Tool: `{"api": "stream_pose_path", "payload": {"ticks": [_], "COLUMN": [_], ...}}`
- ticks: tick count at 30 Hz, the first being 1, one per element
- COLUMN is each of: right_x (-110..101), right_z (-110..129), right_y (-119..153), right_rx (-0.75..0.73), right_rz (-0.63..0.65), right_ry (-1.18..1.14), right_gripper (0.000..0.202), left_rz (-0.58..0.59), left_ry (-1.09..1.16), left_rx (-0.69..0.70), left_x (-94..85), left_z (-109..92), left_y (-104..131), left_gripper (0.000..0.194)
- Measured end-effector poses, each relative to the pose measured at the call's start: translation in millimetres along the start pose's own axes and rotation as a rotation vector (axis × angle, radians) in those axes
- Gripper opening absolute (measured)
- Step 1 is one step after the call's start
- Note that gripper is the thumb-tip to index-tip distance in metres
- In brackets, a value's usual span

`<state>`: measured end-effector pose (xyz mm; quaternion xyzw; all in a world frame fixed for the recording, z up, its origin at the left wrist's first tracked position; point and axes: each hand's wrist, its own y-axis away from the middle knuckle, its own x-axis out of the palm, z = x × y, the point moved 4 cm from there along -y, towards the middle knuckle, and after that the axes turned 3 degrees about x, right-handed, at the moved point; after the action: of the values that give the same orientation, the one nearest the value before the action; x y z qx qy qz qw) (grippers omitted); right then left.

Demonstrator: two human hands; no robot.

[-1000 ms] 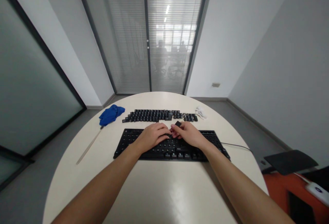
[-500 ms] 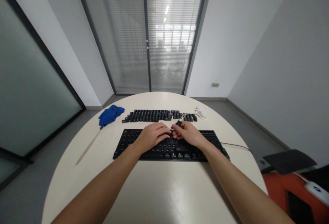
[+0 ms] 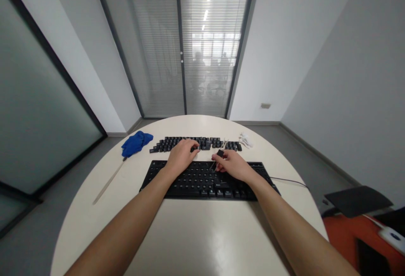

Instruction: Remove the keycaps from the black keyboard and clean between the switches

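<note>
The black keyboard (image 3: pixel 190 189) lies across the table with many of its keycaps off and bare switch posts showing. Beyond it are rows of loose black keycaps (image 3: pixel 172 143). My left hand (image 3: pixel 182 153) reaches over the keyboard's far edge to these rows, its thumb and fingers pinched around a dark keycap, partly hidden. My right hand (image 3: pixel 232 164) grips a keycap puller (image 3: pixel 220 153) with a black body and thin wire prongs. The prongs point down at the middle-right keys; whether they touch a key I cannot tell.
A blue cloth (image 3: pixel 136 143) lies at the table's left, by a thin pale stick (image 3: pixel 109 182). White crumpled material (image 3: pixel 246 140) sits at the far right. The keyboard's cable (image 3: pixel 289 179) runs rightward over the table (image 3: pixel 196 234). An orange chair (image 3: pixel 341 238) stands at the right.
My left hand has moved away from the puller, forward and left to the rows of loose keycaps. My right hand stays nearly in place, and the puller's wire prongs now show.
</note>
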<state>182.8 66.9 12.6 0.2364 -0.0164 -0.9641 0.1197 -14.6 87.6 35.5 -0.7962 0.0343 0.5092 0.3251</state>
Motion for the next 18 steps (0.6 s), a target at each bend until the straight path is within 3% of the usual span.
{"api": "stream_pose_path", "payload": {"ticks": [8,18], "right_x": [-3.3,-6.2], "right_z": [-4.0,-0.7], "right_y": [-3.7,-1.1], "right_rx": [-0.064,-0.088], "right_rz": [-0.015,-0.031], "right_ry": [0.103,0.138], "right_gripper": [0.032,0.032], "left_rz": [0.113,0.098], "left_ry": [-0.171,-0.202], "left_rx": [0.047,0.012], "left_x": [19.9,28.6], "left_z": [2.2,10.0], "left_y": [-11.0,-13.0], "left_gripper": [0.011,0.011]}}
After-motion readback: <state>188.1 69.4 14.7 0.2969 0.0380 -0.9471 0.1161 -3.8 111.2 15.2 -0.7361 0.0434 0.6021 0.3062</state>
